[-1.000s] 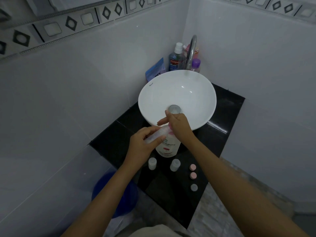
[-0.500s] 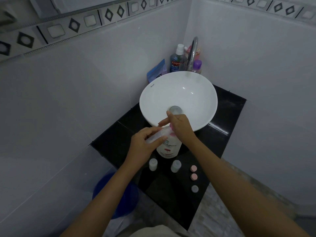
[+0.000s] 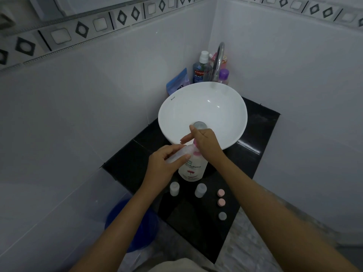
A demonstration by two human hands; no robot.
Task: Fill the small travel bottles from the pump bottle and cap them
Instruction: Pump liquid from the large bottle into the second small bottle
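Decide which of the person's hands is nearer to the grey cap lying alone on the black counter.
Right. The right hand rests on the pump bottle's top, up-counter from the grey cap; the left hand, holding a travel bottle, sits further off to the left.

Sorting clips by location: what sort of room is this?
Most likely a home bathroom: a white vessel sink with a curved faucet on a black counter, tiled walls, and a Colgate mouthwash bottle behind.

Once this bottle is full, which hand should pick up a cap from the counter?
Probably the right hand. The loose caps lie on the counter on its side, and it only presses the pump bottle. The left hand is holding the travel bottle.
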